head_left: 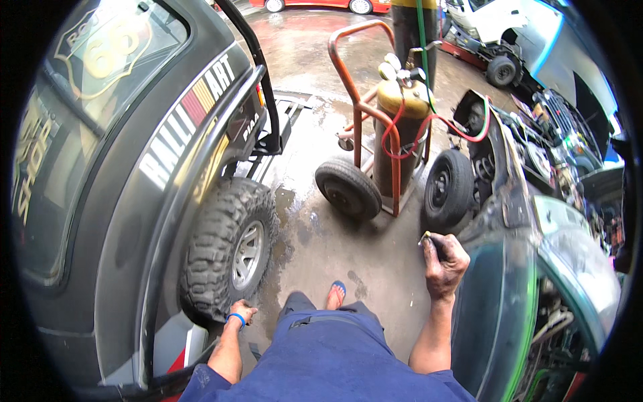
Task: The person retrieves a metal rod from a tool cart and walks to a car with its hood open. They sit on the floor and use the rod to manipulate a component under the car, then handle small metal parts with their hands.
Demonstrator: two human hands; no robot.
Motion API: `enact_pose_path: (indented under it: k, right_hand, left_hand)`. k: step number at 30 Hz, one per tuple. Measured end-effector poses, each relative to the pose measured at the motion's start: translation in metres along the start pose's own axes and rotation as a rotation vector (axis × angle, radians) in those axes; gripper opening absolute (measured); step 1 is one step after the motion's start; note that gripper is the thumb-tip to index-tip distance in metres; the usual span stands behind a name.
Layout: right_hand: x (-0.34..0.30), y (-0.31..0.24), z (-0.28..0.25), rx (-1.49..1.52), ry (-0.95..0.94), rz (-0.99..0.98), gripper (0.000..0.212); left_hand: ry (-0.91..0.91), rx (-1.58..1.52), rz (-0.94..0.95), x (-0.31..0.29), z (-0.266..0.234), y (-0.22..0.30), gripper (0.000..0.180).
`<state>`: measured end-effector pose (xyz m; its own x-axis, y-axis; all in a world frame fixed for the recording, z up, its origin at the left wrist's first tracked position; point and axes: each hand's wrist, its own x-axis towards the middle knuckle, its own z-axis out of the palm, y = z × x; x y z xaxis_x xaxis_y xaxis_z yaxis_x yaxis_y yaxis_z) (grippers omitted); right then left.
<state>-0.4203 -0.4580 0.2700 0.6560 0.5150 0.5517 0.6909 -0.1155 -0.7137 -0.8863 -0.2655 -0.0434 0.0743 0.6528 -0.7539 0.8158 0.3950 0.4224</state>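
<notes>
the right hand (444, 264) is closed around a small flat pad (426, 237) (likely light and bendable, best pinched by its edges) against a dark car panel (492, 315), while the left hand (241, 312) rests loosely open beside a knobby tyre (224, 244).

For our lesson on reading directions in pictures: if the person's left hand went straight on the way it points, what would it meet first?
The left hand points forward and sits at the knobbly off-road tyre, so the tyre's tread comes first. It may already be touching; depth is unclear.

Blue clothes, blue wristband (236, 317), blue flip-flop (337, 291).
</notes>
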Motion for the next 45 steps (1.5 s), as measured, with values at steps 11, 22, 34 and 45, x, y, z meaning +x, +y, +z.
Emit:
enact_pose_path:
  k: [11,22,34,45]
  right_hand:
    - [0.306,0.057,0.250,0.189,-0.051,-0.117,0.008]
    - [0.534,0.062,0.385,0.397,-0.065,-0.199,0.008]
    - [0.753,0.129,0.569,0.248,-0.270,-0.155,0.009]
    - [0.886,0.166,0.625,-0.166,-0.397,0.057,0.017]
  left_hand:
    - [0.015,-0.128,0.242,0.231,-0.058,0.299,0.042]
    - [-0.108,-0.207,0.656,0.326,-0.124,0.790,0.037]
    - [0.006,0.622,0.340,0.568,-0.147,0.930,0.040]
    - [-0.170,1.094,0.066,0.722,-0.241,0.687,0.054]
